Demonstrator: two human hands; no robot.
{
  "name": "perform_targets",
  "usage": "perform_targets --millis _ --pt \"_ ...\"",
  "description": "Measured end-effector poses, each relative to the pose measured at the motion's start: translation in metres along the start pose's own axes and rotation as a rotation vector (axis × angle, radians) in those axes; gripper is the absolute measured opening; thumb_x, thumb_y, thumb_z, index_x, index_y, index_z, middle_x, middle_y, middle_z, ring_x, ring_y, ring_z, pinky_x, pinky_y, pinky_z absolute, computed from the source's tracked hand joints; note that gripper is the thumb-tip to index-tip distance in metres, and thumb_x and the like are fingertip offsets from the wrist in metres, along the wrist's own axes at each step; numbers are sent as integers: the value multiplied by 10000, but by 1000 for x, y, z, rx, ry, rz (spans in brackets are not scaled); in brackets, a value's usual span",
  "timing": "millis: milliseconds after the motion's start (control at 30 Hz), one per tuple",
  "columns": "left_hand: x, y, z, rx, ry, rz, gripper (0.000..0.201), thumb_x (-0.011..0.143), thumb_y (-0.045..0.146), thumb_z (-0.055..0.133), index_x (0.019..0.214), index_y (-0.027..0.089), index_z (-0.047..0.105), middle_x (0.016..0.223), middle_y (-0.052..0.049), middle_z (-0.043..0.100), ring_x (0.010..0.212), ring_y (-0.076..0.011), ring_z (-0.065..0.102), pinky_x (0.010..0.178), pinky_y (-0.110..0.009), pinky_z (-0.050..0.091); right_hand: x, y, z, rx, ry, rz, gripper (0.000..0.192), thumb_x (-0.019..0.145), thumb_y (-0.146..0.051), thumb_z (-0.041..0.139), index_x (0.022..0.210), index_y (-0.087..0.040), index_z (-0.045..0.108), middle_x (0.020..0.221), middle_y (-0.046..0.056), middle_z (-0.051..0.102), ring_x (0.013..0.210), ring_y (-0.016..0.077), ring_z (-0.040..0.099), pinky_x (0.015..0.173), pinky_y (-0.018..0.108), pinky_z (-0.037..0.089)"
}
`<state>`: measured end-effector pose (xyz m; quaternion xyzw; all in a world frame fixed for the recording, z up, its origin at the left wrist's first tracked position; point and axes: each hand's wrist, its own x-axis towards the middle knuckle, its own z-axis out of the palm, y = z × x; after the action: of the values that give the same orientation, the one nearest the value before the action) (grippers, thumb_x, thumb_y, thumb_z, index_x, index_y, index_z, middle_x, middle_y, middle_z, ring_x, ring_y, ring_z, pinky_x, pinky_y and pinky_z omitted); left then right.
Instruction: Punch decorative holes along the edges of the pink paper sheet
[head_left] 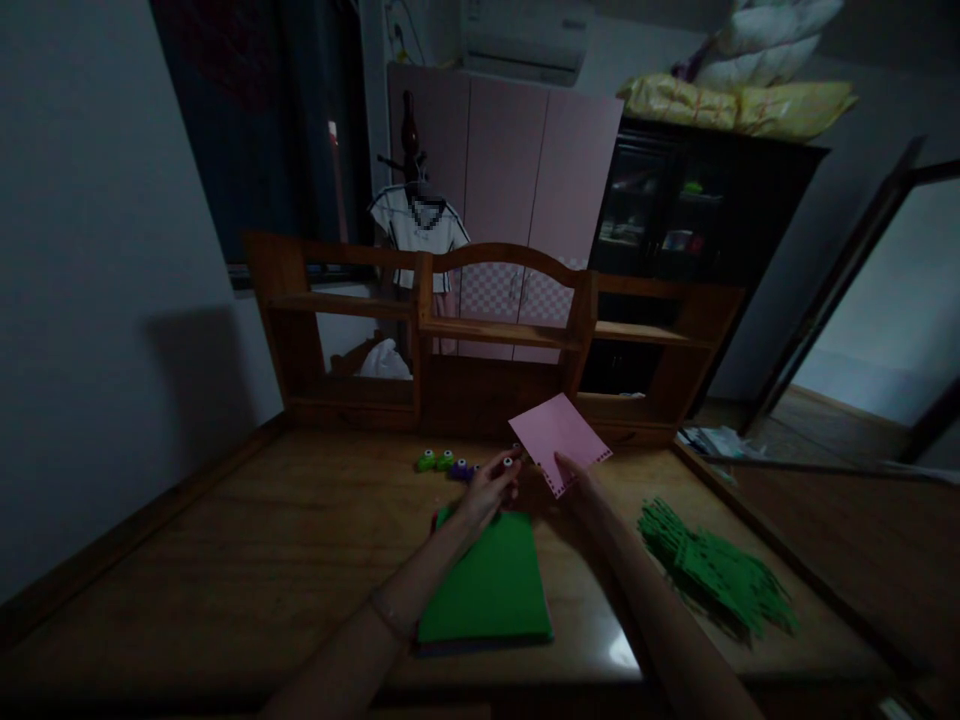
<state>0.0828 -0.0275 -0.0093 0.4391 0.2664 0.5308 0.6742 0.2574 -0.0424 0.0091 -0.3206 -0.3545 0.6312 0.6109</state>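
A sheet of pink paper point(559, 432) is pinched in my right hand point(576, 478), raised above the table and tilted. Small punched holes run along its lower edges. My left hand point(489, 492) is closed around a small craft punch point(508, 464) with a white round top, just left of the paper. Its body is mostly hidden by my fingers. Beyond that hand, green craft punches point(436, 460) and purple ones point(460, 470) stand in a row. Below my left wrist lies a stack of green paper point(491, 585), partly covered by my forearm.
On the right of the wooden table point(225, 560) lies a pile of cut green paper pieces point(712, 570). A wooden shelf unit point(499, 335) with open compartments closes off the table's back. Raised wooden edging runs along both sides.
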Motion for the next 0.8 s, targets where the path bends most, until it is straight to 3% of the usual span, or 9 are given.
perform_targets --millis 167,367,467,600,700,800 --pt "-2 3 0 -42 -23 -19 584 631 353 782 1152 165 598 748 -20 599 546 -74 548 486 -180 402 0 -3 3 37 20 59 233 809 -283 579 973 -132 646 905 90 710 778 214 682 738 315 554" --pt "-8 10 3 -52 16 -103 547 703 405 719 1181 184 571 756 -40 619 502 -76 533 439 -174 376 -14 -9 18 40 -109 137 313 800 -317 569 1051 -139 628 948 91 703 856 249 671 762 378 545" --pt "-8 9 4 -53 24 -106 522 737 441 678 1176 186 556 862 -73 637 519 -80 550 452 -181 404 -21 -14 27 -40 -129 177 252 778 -276 585 976 -140 663 893 90 709 829 256 673 765 384 542" --pt "-5 3 5 52 -27 -45 630 724 450 684 1264 219 457 926 -70 628 474 -70 533 404 -176 376 -26 -20 39 -190 -92 64 154 742 -229 628 866 -172 697 891 63 708 825 237 661 789 357 532" --pt "-3 0 5 126 -56 17 571 701 436 704 1174 179 516 840 -43 628 411 -52 469 380 -177 343 -26 -22 40 -355 -41 -3 153 711 -266 673 823 -168 707 821 53 708 787 223 650 789 331 521" --pt "-3 0 5 160 -11 51 523 654 403 745 1082 154 577 813 -49 643 482 -80 520 443 -184 392 -21 -22 29 -552 67 -81 251 684 -357 690 827 -151 701 809 49 701 796 227 637 785 330 504"
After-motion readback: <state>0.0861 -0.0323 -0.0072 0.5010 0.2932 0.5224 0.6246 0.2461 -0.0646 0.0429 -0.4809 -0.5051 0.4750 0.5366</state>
